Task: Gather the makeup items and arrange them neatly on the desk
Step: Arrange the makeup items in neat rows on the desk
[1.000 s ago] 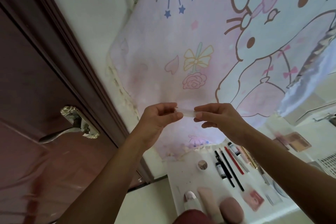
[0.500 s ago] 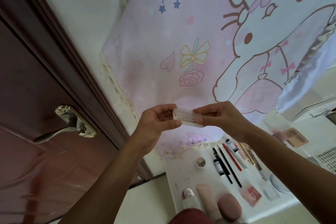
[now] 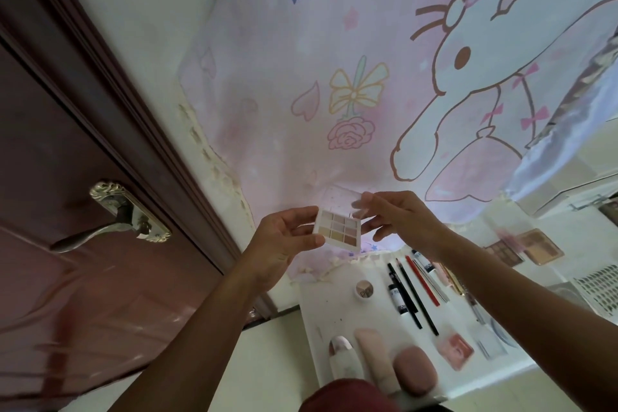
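A small eyeshadow palette (image 3: 338,230) with a grid of beige and brown pans is raised in front of the pink cartoon curtain. My left hand (image 3: 284,241) grips its left edge, thumb across the lower corner. My right hand (image 3: 394,221) pinches the clear lid (image 3: 339,199), which stands lifted open. Below on the white desk (image 3: 326,314) lie black and red pencils (image 3: 413,293), a small round jar (image 3: 364,290), a pink blush compact (image 3: 455,350), pink sponges and tubes (image 3: 394,366), and brown palettes (image 3: 525,247) at the far right.
A dark red door with a metal handle (image 3: 113,226) fills the left side. The cartoon curtain (image 3: 334,84) hangs behind the desk. A white perforated basket (image 3: 598,291) sits at the right edge. A dark red shape (image 3: 347,396) shows at the bottom.
The palette, held closed and edge-on between both hands earlier, now faces me with its clear lid lifted open. The hands have stayed above the desk's back edge.
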A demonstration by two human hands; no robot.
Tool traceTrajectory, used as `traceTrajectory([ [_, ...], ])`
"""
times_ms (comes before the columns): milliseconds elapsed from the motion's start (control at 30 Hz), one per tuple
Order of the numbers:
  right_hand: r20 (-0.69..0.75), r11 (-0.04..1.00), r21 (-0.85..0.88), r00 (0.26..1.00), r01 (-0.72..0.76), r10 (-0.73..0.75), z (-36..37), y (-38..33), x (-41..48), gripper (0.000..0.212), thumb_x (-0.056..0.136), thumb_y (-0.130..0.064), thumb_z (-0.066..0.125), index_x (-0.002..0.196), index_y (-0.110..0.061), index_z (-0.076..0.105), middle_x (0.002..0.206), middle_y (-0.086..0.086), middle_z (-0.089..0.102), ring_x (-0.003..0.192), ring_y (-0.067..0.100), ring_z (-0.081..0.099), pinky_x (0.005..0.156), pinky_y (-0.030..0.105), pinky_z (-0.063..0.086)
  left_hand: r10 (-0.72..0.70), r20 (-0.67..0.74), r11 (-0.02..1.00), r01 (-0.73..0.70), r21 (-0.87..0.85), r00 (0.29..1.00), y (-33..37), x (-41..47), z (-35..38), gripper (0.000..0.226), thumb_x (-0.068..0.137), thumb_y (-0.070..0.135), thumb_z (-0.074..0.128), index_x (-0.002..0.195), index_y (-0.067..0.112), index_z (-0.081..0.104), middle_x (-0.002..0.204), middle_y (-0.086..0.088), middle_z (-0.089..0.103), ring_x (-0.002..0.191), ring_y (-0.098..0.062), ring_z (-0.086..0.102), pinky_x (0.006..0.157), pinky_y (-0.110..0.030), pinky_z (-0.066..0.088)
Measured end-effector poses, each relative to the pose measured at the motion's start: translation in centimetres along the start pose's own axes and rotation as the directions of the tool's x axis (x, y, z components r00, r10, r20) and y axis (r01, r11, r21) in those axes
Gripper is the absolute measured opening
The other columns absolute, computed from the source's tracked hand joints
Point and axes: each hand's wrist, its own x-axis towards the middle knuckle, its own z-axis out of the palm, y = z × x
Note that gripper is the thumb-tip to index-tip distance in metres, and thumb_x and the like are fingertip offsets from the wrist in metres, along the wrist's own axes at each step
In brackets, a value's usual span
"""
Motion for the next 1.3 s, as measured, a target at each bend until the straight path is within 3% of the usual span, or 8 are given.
traceTrajectory([
  [233,-0.084,0.993,-0.079,0.993,-0.085,0.079,0.9,3.2,1.8,0.024,0.097,-0.03,0.058,0.095,-0.012,0.072,0.088,0.009,0.075,0.069,0.03,0.072,0.053,0.026,0.054,-0.083,-0.174,0.993,0.096,0.065,0.981,-5.0,-0.4,-1.0,0.037,0.074,-0.018,0.068,0.104,0.002,0.069,0.092,-0.01,0.076,0.084,-0.021,0.072,0.076,-0.027,0.059],
  [433,0.022,0.955,-0.167,0.967,-0.246,0.253,3.0,9.0,4.6,0.017,0.094,-0.02,0.063,0.09,-0.006,0.071,0.089,0.017,0.073,0.068,0.022,0.068,0.057,0.025,0.051,-0.225,-0.307,0.953,0.274,0.128,0.925,-12.2,-0.7,-2.1,0.041,0.065,-0.018,0.077,0.099,0.002,0.067,0.082,-0.016,0.065,0.074,-0.028,0.066,0.069,-0.031,0.059],
  [600,0.066,0.904,-0.264,0.929,-0.335,0.364,5.3,14.2,7.5,0.013,0.094,-0.012,0.063,0.083,-0.013,0.069,0.083,0.01,0.069,0.066,0.019,0.065,0.059,0.025,0.052,-0.372,-0.357,0.882,0.446,0.151,0.857,-17.0,0.3,-1.9,0.047,0.074,-0.015,0.072,0.117,-0.004,0.057,0.08,-0.009,0.062,0.071,-0.019,0.063,0.07,-0.03,0.058],
  [900,0.045,0.894,-0.356,0.95,-0.274,0.309,6.8,19.6,12.7,0.013,0.092,-0.015,0.063,0.083,-0.011,0.071,0.083,0.01,0.072,0.074,0.026,0.071,0.077,0.045,0.056,-0.494,-0.416,0.827,0.56,0.044,0.763,-20.1,4.6,-1.8,0.042,0.079,-0.011,0.069,0.119,-0.007,0.057,0.099,-0.013,0.066,0.08,-0.022,0.063,0.084,-0.04,0.054],
  [1000,0.017,0.902,-0.366,0.968,-0.227,0.25,7.1,20.0,14.1,0.015,0.09,-0.018,0.067,0.078,-0.011,0.072,0.076,0.013,0.072,0.072,0.03,0.07,0.073,0.05,0.057,-0.472,-0.438,0.84,0.541,0.04,0.765,-20.2,5.7,-1.8,0.019,0.079,-0.009,0.069,0.091,0.005,0.065,0.094,-0.015,0.066,0.082,-0.026,0.061,0.086,-0.045,0.053],
  [1167,-0.039,0.891,-0.422,0.986,-0.166,0.165,7.5,20.5,14.7,0.028,0.09,-0.025,0.067,0.068,-0.008,0.072,0.07,0.012,0.072,0.069,0.029,0.07,0.069,0.044,0.057,-0.475,-0.462,0.839,0.544,0.018,0.749,-20.1,7.3,-1.9,0.015,0.064,0.006,0.07,0.057,0.02,0.07,0.078,-0.011,0.065,0.078,-0.023,0.057,0.076,-0.038,0.045],
  [1233,-0.078,0.89,-0.425,0.986,-0.164,0.144,7.8,20.7,14.6,0.029,0.089,-0.029,0.068,0.071,-0.007,0.075,0.069,0.011,0.073,0.068,0.028,0.069,0.068,0.042,0.056,-0.476,-0.462,0.836,0.548,0.027,0.748,-20.5,7.5,-2.2,0.005,0.057,0.014,0.067,0.06,0.017,0.068,0.079,-0.012,0.062,0.076,-0.022,0.055,0.073,-0.036,0.043],
  [1300,-0.116,0.897,-0.399,0.981,-0.19,0.157,8.2,20.7,14.6,0.029,0.088,-0.032,0.069,0.073,-0.008,0.076,0.068,0.01,0.073,0.066,0.027,0.069,0.068,0.043,0.057,-0.477,-0.453,0.832,0.553,0.045,0.754,-21.0,7.7,-2.3,0.022,0.056,0.018,0.067,0.077,0.01,0.069,0.084,-0.011,0.064,0.077,-0.021,0.057,0.077,-0.036,0.046],
])
